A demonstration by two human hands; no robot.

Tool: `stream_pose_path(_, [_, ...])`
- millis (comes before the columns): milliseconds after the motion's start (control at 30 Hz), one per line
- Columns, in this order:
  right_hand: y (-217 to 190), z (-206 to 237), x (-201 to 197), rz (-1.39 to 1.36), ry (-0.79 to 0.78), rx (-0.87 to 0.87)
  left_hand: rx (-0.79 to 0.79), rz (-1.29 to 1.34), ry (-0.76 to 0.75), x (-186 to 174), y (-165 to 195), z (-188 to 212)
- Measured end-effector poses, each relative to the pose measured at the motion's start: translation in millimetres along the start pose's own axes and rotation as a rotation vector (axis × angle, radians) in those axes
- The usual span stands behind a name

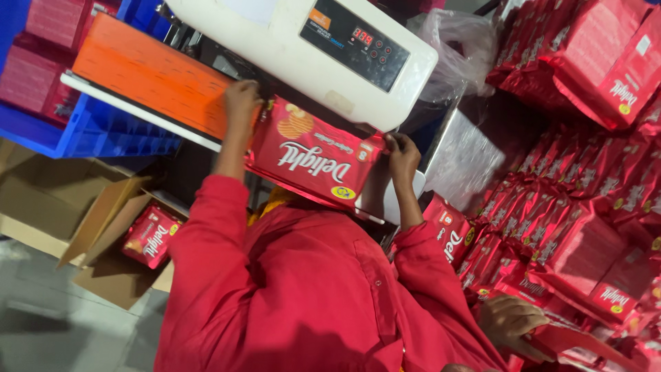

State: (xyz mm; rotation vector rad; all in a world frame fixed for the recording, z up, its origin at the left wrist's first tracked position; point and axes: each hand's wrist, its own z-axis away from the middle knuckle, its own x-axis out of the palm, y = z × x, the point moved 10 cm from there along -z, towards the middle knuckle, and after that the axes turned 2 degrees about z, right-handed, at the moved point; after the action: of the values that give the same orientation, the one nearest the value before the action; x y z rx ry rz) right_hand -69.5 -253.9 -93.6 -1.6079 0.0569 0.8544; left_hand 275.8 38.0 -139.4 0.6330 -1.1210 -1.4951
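Observation:
A red biscuit packet (313, 155) with white lettering is held level under the front of a white sealing machine (275, 41) that has a dark control panel. My left hand (241, 100) grips the packet's upper left corner, right at the machine's edge. My right hand (403, 155) holds the packet's right end. Both arms wear red sleeves. The packet's top edge is hidden under the machine.
An orange belt surface (151, 72) runs left of the machine, above blue crates (103, 131). An open cardboard box (103, 227) at lower left holds a red packet (148, 234). Several red packets (585, 207) are piled on the right, where another person's hand (513, 320) rests.

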Motion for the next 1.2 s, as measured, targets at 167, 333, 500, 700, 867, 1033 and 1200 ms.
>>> stream_pose_path(167, [37, 7, 41, -0.572, -0.144, 0.374, 0.338, 0.02, 0.068, -61, 57, 22])
stream_pose_path(333, [58, -24, -42, -0.351, 0.09, 0.139, 0.477, 0.08, 0.106, -67, 95, 61])
stream_pose_path(500, [93, -108, -104, -0.495, 0.297, 0.392, 0.641, -0.034, 0.136, -46, 156, 76])
stream_pose_path(700, [71, -222, -113, -0.289, 0.41, 0.344, 0.72, -0.117, 0.142, -18, 224, 71])
stream_pose_path(867, [65, -258, -121, 0.607, 0.485, 0.24, 0.926, -0.19, 0.179, 1, 272, 75])
stream_pose_path(1033, [77, -272, -119, 0.789, 0.321, 0.101, 0.994, -0.358, 0.188, 35, 277, 75])
stream_pose_path(1200, [93, -242, -118, 0.777, 0.233, 0.185, 0.99, -0.248, 0.119, 53, 269, 68])
